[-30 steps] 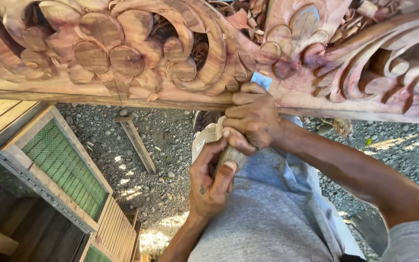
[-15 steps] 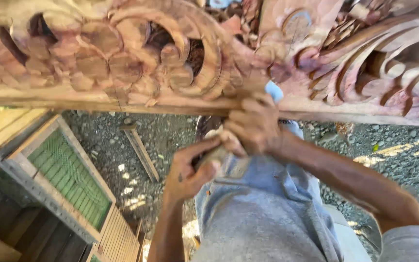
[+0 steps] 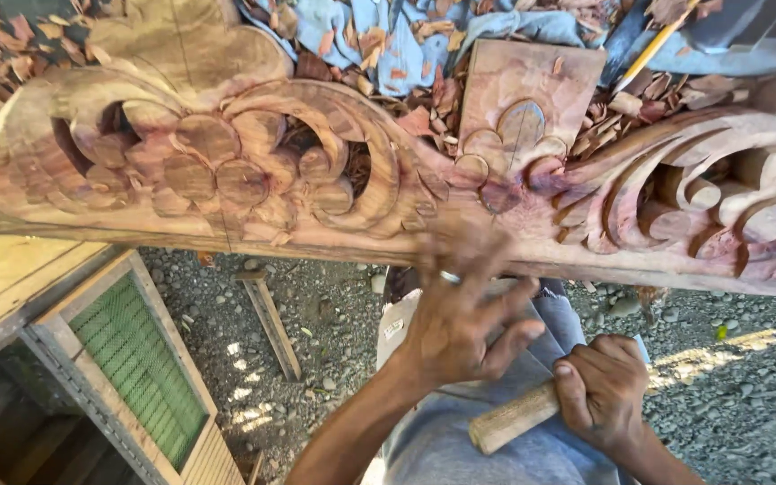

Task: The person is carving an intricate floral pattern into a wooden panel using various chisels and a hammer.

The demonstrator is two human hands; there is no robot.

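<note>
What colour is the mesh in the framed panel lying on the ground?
Green, in a pale wooden frame; the mesh panel shows in the head view, lower left.

No packages, labels, signs or screens

From my remote view I see none anywhere: not on the ground, not along the edges of what I can see.

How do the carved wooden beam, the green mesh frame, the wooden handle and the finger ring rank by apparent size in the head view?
1. carved wooden beam
2. green mesh frame
3. wooden handle, partly hidden in the right hand
4. finger ring on the left hand
</note>
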